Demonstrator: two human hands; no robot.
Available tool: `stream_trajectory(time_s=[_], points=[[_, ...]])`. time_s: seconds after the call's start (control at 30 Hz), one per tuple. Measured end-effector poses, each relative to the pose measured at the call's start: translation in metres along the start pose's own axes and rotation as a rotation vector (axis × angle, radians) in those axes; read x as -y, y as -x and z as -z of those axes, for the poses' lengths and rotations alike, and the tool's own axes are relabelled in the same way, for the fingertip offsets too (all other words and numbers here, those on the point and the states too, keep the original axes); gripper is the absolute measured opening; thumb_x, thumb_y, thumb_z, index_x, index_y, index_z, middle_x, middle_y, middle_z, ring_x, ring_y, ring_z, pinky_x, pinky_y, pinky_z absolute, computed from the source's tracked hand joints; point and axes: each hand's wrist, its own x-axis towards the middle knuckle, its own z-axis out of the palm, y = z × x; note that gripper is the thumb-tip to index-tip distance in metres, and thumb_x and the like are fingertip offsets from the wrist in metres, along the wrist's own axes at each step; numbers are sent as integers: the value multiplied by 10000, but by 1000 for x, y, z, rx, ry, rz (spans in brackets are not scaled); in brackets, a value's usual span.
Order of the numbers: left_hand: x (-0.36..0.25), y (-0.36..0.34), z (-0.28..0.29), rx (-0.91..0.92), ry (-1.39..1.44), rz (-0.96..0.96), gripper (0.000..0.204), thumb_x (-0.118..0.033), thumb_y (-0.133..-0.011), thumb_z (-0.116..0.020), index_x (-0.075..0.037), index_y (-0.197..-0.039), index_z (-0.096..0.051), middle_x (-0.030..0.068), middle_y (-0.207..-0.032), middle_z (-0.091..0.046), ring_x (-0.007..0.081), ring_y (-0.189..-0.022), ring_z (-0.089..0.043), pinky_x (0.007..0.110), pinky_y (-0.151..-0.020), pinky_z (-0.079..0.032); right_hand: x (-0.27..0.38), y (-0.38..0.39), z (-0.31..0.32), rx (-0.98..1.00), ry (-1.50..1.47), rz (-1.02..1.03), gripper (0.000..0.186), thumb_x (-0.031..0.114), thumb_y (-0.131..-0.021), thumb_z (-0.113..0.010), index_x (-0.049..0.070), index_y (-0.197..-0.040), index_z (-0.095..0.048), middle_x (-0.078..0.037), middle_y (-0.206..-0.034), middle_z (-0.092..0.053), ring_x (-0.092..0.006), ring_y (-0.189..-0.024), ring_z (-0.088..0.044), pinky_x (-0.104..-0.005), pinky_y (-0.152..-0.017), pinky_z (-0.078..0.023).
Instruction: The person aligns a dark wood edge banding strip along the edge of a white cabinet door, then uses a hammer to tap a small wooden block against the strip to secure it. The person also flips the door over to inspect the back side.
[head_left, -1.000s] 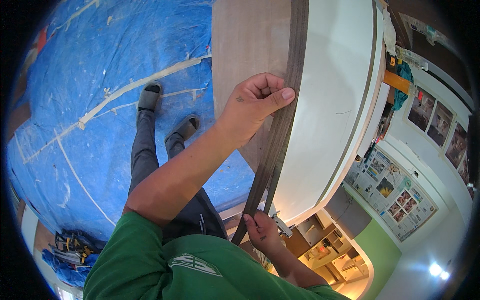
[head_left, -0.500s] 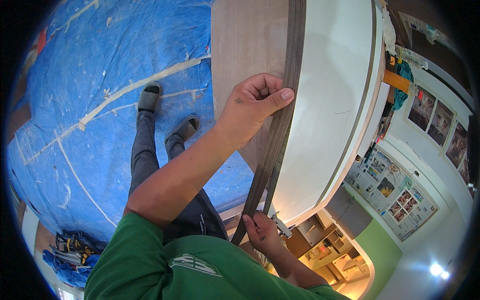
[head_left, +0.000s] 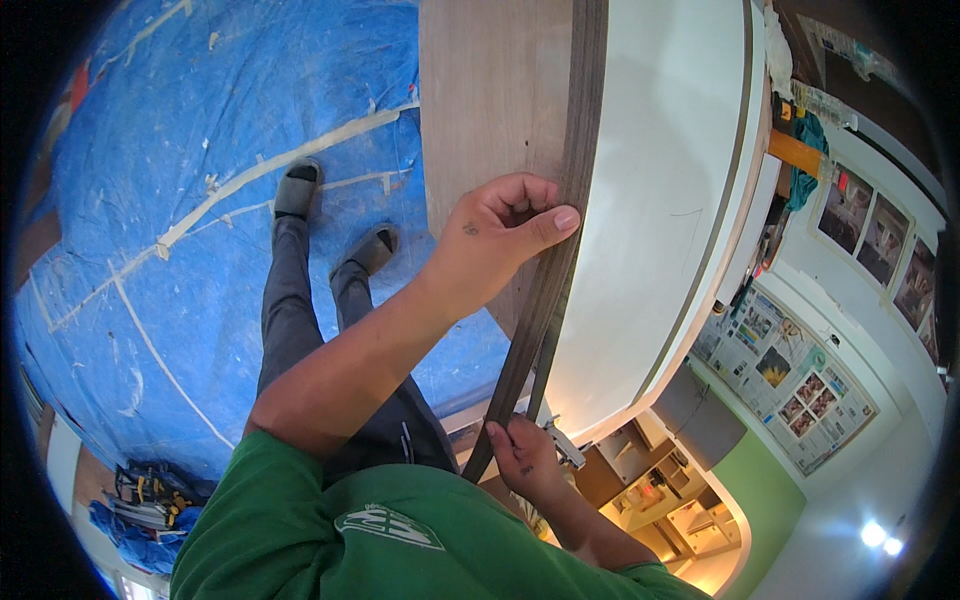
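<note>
A long dark wood-grain strip runs along the edge between a brown plywood panel and a white board. My left hand pinches the strip from the plywood side, thumb on top and fingers curled. Lower down, my right hand grips the strip's loose lower length, thumb along it. Just right of that hand is a small metal fitting or tool, partly hidden.
Blue taped sheeting covers the floor under my feet. Tools lie at lower left. Clutter and an orange bar line the right side, near newspaper-covered panels. A lit shelving unit is at lower right.
My left hand has slid a little down along the strip over the last half second, still pinching it. My right hand has moved only slightly.
</note>
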Motion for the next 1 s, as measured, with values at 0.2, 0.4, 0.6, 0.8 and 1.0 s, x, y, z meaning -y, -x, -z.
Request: stream_trajectory(time_s=[0.2,0.4,0.6,0.8,1.0], points=[[9,5,-2,-33,35,-13,179,-171,-968,-749,-28,-1037,-666,-22,-904,-669,34,-813,-578,211,-715,-471,3,0,3,29,37,-32,233,204,-1032,-592,24,-883,-593,-164,-712,-570,-363,-629,-611,-438,-578,-480],[11,6,-4,-14,53,-34,178,-173,-971,-747,-33,-1026,-653,-34,-895,-653,26,-802,-566,200,-697,-458,3,-1,2,11,46,-9,247,199,-1031,-595,27,-855,-575,-160,-702,-558,-358,-609,-590,-438,-565,-466],[16,5,-2,-15,60,-48,184,-181,-970,-749,-35,-1025,-652,-36,-892,-653,23,-792,-560,200,-687,-456,2,0,1,25,-6,-58,256,182,-1022,-606,19,-830,-560,-154,-698,-544,-355,-609,-575,-443,-560,-448],[17,5,-4,-27,49,-67,187,-182,-971,-748,-34,-1031,-652,-37,-889,-653,21,-785,-559,199,-682,-456,-5,1,-1,21,39,-31,265,188,-1022,-610,13,-828,-564,-161,-699,-541,-352,-614,-577,-441,-565,-449],[25,8,-4,-54,-43,-80,187,-190,-970,-751,-44,-1022,-647,-47,-878,-640,18,-783,-556,198,-682,-457,2,1,1,38,22,-108,286,219,-1037,-591,6,-846,-567,-179,-715,-560,-380,-638,-589,-449,-582,-462]])
